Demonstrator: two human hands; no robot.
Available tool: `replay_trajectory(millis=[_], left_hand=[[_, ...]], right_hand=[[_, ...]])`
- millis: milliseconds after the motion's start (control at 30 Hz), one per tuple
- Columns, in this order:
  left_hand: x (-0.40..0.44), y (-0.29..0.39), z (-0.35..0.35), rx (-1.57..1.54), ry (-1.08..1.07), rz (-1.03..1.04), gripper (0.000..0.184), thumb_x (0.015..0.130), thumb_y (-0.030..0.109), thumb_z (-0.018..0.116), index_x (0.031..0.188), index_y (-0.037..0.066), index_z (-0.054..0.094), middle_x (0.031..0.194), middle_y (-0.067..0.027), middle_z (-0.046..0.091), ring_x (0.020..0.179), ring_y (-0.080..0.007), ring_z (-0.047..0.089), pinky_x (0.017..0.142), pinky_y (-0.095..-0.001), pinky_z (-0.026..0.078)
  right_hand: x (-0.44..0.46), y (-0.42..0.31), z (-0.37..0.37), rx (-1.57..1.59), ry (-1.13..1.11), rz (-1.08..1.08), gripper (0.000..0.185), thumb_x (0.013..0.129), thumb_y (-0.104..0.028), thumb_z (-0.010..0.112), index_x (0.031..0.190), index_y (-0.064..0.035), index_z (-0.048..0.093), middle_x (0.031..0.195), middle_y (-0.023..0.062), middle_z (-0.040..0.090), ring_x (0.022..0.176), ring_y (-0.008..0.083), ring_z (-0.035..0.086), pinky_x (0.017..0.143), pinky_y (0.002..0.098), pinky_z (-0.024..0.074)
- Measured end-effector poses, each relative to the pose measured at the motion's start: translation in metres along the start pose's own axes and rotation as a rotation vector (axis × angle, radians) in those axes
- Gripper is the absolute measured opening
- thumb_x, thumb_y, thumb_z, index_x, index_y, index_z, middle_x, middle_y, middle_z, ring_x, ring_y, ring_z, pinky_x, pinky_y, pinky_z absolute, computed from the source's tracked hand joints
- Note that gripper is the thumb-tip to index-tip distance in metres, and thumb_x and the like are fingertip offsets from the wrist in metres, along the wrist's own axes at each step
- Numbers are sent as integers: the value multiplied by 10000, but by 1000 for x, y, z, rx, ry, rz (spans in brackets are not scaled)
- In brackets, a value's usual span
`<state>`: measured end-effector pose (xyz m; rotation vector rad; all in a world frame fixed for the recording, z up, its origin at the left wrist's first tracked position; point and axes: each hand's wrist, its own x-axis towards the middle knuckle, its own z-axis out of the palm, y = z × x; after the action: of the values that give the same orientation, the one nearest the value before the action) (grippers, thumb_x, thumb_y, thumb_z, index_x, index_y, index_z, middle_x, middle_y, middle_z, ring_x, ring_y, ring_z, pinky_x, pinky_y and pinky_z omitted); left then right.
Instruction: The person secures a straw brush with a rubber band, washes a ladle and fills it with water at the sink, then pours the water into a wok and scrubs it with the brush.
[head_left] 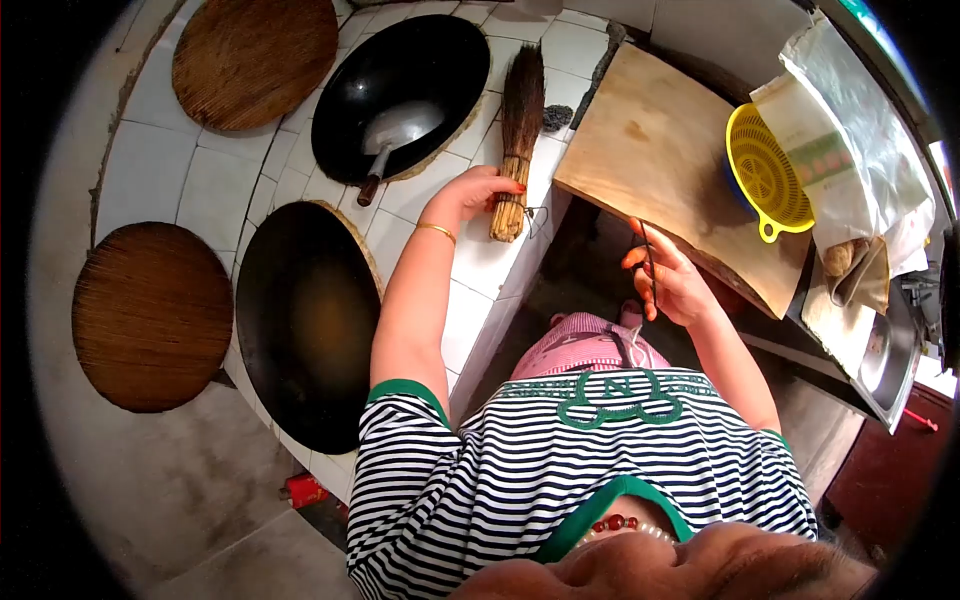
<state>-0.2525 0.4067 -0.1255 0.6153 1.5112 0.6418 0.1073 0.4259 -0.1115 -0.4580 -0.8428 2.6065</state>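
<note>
A bundled straw brush (pixel 522 110) with dark bristles lies on the white tiled stove top, its tied pale handle toward me. My left hand (pixel 478 190) is closed around that handle. Beside it, a thin dark loop hangs at the binding. My right hand (pixel 672 278) is raised near the board's edge, fingers bent, with a thin dark cord (pixel 650 252) held across them. Left of the brush sits a black wok (pixel 345 75) with a metal ladle (pixel 405 125) in it, the handle resting over the rim.
A second wok (pixel 275 330) holds some brownish liquid. Two round wooden lids (pixel 255 60) lie at the left. A wooden board (pixel 640 130) carries a yellow colander (pixel 768 165) and a plastic bag (pixel 840 130). A dark scouring pad (pixel 557 118) sits by the brush; a metal sink (pixel 892 355) is at right.
</note>
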Motion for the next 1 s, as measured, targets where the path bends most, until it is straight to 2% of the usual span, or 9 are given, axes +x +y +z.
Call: replay_trajectory(millis=[167, 400, 533, 567, 700, 800, 900, 933, 1000], left_hand=[[-8, -4, 28, -332, -114, 72, 257, 810, 171, 630, 1024, 46, 562, 934, -56, 621, 839, -165, 602, 755, -325, 486], [-19, -1, 90, -654, -89, 298, 229, 827, 160, 607, 1027, 62, 556, 931, -59, 625, 849, -185, 611, 761, -357, 503], [-21, 10, 125, -797, -56, 442, 262, 832, 152, 605, 1071, 59, 553, 1009, -64, 613, 926, -207, 581, 824, -347, 470], [-25, 17, 137, -814, 6, 473, 227, 826, 137, 607, 1035, 71, 547, 946, -45, 617, 875, -172, 593, 746, -341, 503], [-29, 28, 173, -907, 145, 515, 214, 803, 143, 650, 997, 82, 582, 917, -26, 621, 804, -142, 574, 703, -285, 463], [-34, 27, 189, -955, 170, 512, 219, 796, 142, 664, 993, 85, 588, 916, -20, 621, 800, -133, 569, 710, -282, 455], [-44, 33, 212, -986, 173, 531, 241, 793, 130, 668, 1013, 89, 578, 932, -18, 618, 805, -130, 568, 714, -282, 454], [-47, 33, 220, -952, 148, 555, 305, 793, 183, 666, 1064, 96, 554, 983, -12, 590, 873, -140, 523, 745, -285, 404], [-52, 35, 226, -939, 142, 568, 312, 795, 202, 668, 1066, 98, 553, 982, -19, 589, 872, -148, 529, 761, -295, 413]], right_hand=[[0, -14, -1, -162, -42, 44, 649, 873, -228, 580, 1419, -193, 231, 1101, 82, 457, 753, 137, 508, 519, 271, 554], [-4, -38, 14, -451, -29, 3, 641, 875, -137, 542, 1424, -155, 211, 1182, 125, 403, 821, 172, 516, 574, 296, 564], [-5, -42, 14, -555, 45, -67, 644, 866, -77, 525, 1422, -150, 210, 1263, 131, 369, 983, 206, 533, 595, 301, 564], [-3, -41, 9, -537, 44, -96, 644, 862, -57, 517, 1420, -144, 208, 1311, 124, 333, 1050, 222, 521, 603, 305, 566], [0, -47, 9, -671, 113, -336, 643, 840, -23, 499, 1412, -122, 222, 1364, 100, 269, 1083, 238, 508, 603, 297, 564], [3, -56, 15, -774, 127, -395, 635, 823, 4, 499, 1392, -170, 276, 1318, 123, 281, 996, 247, 552, 610, 304, 570], [9, -56, 8, -962, 168, -541, 579, 797, 16, 501, 1341, -134, 371, 1253, 136, 356, 955, 225, 556, 630, 285, 568], [9, -56, 7, -1051, 181, -599, 562, 792, 20, 501, 1325, -122, 396, 1238, 138, 373, 950, 218, 556, 634, 281, 567], [5, -55, 8, -883, 183, -590, 506, 780, 22, 512, 1270, -82, 443, 1213, 128, 402, 972, 216, 543, 630, 278, 566]])
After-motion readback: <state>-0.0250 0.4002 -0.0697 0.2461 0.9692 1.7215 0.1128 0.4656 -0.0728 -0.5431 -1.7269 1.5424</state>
